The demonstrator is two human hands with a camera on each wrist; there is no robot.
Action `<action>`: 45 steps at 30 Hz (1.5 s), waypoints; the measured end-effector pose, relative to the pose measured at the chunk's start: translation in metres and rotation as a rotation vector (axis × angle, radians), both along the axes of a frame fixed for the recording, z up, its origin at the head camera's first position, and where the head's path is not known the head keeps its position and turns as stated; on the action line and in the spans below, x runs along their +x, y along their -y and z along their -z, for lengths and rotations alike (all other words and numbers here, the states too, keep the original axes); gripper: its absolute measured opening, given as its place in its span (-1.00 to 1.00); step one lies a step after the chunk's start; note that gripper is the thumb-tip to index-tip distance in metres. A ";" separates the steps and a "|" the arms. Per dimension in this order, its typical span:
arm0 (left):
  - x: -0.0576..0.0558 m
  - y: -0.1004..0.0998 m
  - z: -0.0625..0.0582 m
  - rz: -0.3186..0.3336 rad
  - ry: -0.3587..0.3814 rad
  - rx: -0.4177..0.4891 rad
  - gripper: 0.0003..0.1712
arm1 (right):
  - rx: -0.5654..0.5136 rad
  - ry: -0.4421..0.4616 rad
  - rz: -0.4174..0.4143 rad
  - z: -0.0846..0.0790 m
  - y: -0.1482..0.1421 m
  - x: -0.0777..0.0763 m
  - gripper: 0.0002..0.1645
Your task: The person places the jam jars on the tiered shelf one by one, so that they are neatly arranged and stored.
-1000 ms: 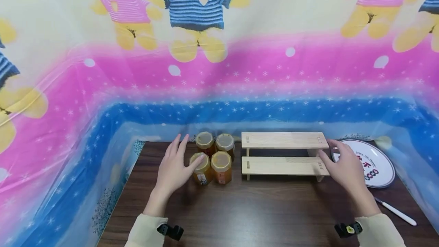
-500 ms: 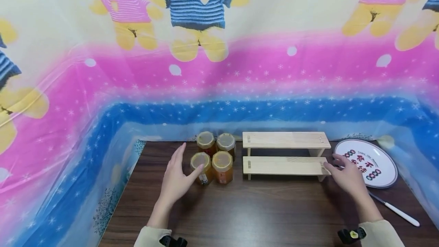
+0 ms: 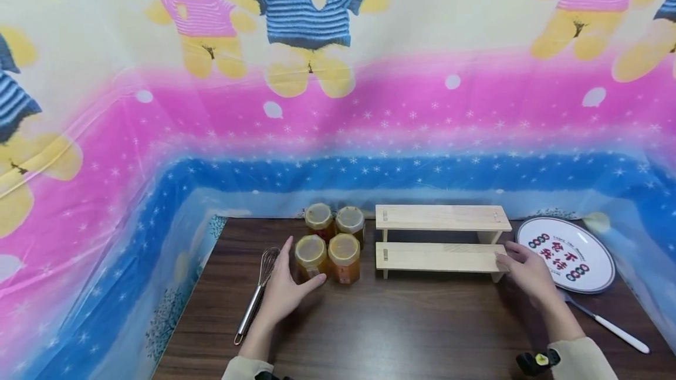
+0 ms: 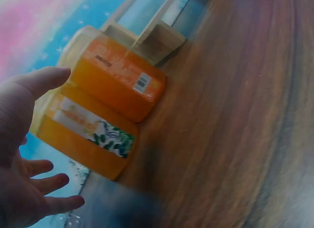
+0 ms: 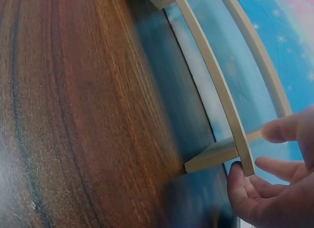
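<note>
In the head view my left hand (image 3: 289,289) is beside the front-left honey jar (image 3: 310,254), thumb across its front and fingers spread along its left side. A second jar with orange contents (image 4: 117,75) touches it in the left wrist view. Two more lidded jars (image 3: 351,220) stand behind. My right hand (image 3: 528,271) is at the right end of a two-tier wooden shelf (image 3: 438,257). In the right wrist view, fingers (image 5: 239,181) curl under the end of the lower board while the thumb lies over it.
Left of my left arm lies a metal whisk (image 3: 253,304). An oval plate with red characters (image 3: 597,251) sits right of the shelf, and a white-handled utensil (image 3: 620,333) lies in front of it. A patterned cloth (image 3: 412,175) rises behind the dark wooden table (image 3: 401,321).
My left hand moves down and right in front of the jars, uncovering the whisk. My right hand comes down from the upper tier to the lower board's end, uncovering more of the plate.
</note>
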State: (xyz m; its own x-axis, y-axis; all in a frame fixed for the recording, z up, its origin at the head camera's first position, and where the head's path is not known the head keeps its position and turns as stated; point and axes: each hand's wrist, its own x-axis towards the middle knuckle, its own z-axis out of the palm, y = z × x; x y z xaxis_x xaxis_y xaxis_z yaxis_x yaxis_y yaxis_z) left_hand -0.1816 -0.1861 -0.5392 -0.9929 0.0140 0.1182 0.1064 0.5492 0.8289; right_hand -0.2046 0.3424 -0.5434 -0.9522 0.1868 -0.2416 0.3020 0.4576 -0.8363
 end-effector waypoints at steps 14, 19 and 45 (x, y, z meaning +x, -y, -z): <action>-0.009 -0.010 0.022 0.033 0.015 0.255 0.32 | -0.040 0.005 0.009 0.004 -0.003 -0.002 -0.20; -0.011 -0.012 0.024 0.029 0.004 0.281 0.22 | -0.080 -0.003 0.018 0.006 -0.004 -0.002 -0.19; -0.013 -0.018 0.034 -0.124 -0.052 0.359 -0.01 | -0.123 -0.022 0.010 0.010 -0.004 0.001 -0.24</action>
